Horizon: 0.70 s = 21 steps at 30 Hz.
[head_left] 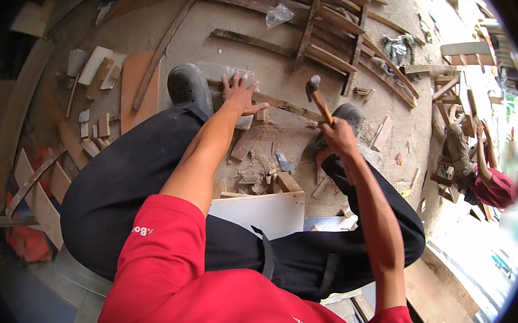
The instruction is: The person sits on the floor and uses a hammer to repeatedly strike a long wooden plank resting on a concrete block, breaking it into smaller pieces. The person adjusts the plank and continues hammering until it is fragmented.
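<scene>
My right hand (pixel 336 137) grips the wooden handle of a hammer (pixel 318 97), its metal head raised above the dusty floor. My left hand (pixel 239 94) presses flat, fingers spread, on a long thin wooden strip (pixel 285 105) that lies across the ground between my feet. One dark shoe (pixel 189 85) sits just left of that hand; the other shoe (pixel 347 116) is beside the hammer hand. A grey block lies under the strip by my left hand.
Wood offcuts and sawdust lie between my feet, with a white board (pixel 262 212) near my knees. A slatted wooden frame (pixel 334 30) and curved strips lie farther off. Small blocks are scattered at left. Another person in red (pixel 488 175) crouches at right.
</scene>
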Each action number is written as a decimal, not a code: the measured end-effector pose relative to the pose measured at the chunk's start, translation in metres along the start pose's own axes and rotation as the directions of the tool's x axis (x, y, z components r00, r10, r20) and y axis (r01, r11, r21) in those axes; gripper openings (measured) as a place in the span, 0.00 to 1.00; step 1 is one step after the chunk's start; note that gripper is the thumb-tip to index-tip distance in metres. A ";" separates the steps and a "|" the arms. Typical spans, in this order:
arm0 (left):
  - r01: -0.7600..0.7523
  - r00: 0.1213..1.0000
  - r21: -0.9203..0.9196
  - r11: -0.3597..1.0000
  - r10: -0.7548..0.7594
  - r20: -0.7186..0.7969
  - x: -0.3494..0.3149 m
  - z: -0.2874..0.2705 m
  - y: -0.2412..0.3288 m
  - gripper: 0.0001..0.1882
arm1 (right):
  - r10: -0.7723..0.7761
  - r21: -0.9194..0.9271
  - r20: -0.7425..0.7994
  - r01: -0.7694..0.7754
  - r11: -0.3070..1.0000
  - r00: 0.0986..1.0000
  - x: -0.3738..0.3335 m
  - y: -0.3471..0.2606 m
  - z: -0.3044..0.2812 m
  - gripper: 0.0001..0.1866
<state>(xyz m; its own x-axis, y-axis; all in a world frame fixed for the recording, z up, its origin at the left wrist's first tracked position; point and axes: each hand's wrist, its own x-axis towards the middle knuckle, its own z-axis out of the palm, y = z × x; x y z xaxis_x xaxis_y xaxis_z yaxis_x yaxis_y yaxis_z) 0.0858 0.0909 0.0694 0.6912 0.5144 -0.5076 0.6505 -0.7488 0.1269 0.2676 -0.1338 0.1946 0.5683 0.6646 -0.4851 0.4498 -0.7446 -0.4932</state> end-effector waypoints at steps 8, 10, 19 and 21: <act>-0.198 0.973 -0.161 0.967 0.173 -0.155 0.019 0.042 0.067 0.29 | 0.262 0.618 -0.036 -0.185 0.764 0.964 -0.156 -0.068 -0.138 0.14; -0.143 0.974 -0.212 0.967 0.100 -0.201 0.024 0.045 0.070 0.24 | 0.288 0.724 -0.145 -0.097 0.683 0.946 -0.211 -0.066 -0.150 0.14; -0.292 0.918 0.107 0.950 0.310 -0.249 0.026 0.044 0.069 0.15 | 0.426 0.877 -0.334 0.111 0.469 0.841 -0.358 -0.009 -0.137 0.15; -0.306 0.905 0.094 0.947 0.320 -0.281 0.020 0.039 0.052 0.14 | 0.469 0.906 -0.306 0.101 0.412 0.829 -0.351 -0.016 -0.135 0.14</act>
<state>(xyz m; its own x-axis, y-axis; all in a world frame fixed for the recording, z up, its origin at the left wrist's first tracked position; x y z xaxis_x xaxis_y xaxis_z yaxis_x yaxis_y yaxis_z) 0.1209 0.0457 0.0327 0.9220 0.3432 -0.1791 0.3752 -0.9061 0.1954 0.1544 -0.3636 0.4703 0.8925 0.1823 -0.4125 -0.3813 -0.1834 -0.9061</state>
